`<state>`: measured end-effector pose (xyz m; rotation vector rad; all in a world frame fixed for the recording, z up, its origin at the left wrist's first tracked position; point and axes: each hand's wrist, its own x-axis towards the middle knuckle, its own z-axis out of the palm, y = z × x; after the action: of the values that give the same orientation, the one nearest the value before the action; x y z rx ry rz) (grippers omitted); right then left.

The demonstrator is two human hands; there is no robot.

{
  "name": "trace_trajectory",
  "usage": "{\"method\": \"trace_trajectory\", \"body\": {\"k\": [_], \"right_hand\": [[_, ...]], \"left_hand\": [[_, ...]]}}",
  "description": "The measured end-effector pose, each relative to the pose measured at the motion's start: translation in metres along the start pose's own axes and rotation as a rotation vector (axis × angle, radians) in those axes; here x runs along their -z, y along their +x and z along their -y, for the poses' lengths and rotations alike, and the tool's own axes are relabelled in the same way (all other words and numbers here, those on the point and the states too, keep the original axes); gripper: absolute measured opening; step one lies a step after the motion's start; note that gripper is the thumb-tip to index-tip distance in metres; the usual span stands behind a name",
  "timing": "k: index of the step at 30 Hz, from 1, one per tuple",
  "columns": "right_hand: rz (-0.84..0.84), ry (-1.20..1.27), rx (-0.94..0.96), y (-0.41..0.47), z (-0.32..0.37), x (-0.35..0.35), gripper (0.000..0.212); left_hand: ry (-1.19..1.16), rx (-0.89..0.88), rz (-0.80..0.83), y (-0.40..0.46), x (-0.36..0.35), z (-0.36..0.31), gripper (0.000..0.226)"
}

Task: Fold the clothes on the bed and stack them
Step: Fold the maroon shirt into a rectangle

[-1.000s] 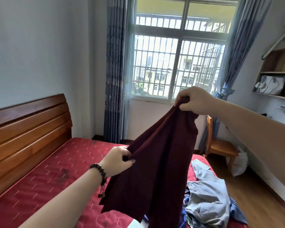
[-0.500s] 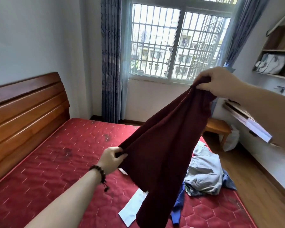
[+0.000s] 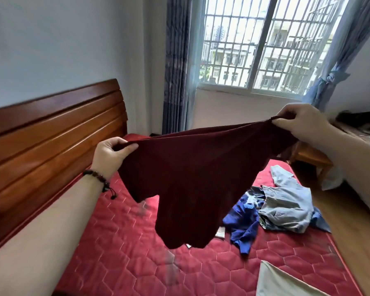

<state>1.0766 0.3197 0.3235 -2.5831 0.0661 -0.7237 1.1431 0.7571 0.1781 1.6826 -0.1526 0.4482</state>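
The person is holding a dark maroon knit garment (image 3: 192,180) up in the air above the red quilted mattress (image 3: 120,253), stretched out between both hands — this looks like the spreading-out step that comes before the first fold. The left hand (image 3: 111,152) is pinching one end of the top edge, near the headboard side of the bed; the right hand (image 3: 301,122) is gripping the other end, over the bed's far side towards the window. The cloth is hanging free, touching nothing below.

The next move is probably calling for laying it flat. The mattress is showing bare red under and to the left of the garment, up to the wooden slatted headboard (image 3: 51,133) — likely room enough. Near the right edge a crumpled blue and grey pile of clothes (image 3: 282,212) is waiting unfolded, and a pale cloth (image 3: 280,280) is lying at the near right corner.
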Motion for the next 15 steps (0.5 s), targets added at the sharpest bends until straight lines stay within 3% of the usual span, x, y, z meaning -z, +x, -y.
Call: {"method": "trace_trajectory", "body": {"k": [3,5,8,15], "right_hand": [[-0.014,0.079,0.019,-0.039,0.004,-0.009,0.008],[0.003,0.144,0.016,-0.062,0.007,-0.017,0.016],[0.096,0.243,0.026,-0.084,0.017,-0.027,0.026],[0.171,0.286,0.039,-0.078,0.046,-0.061,0.017]], "left_hand": [[0.151,-0.076,-0.027,-0.042,0.035,-0.008,0.017],[0.180,-0.067,0.044,-0.070,0.056,-0.010,0.017],[0.162,0.007,0.064,-0.100,0.083,-0.006,0.013],[0.055,0.192,0.062,-0.118,0.128,0.011,0.013]]}}
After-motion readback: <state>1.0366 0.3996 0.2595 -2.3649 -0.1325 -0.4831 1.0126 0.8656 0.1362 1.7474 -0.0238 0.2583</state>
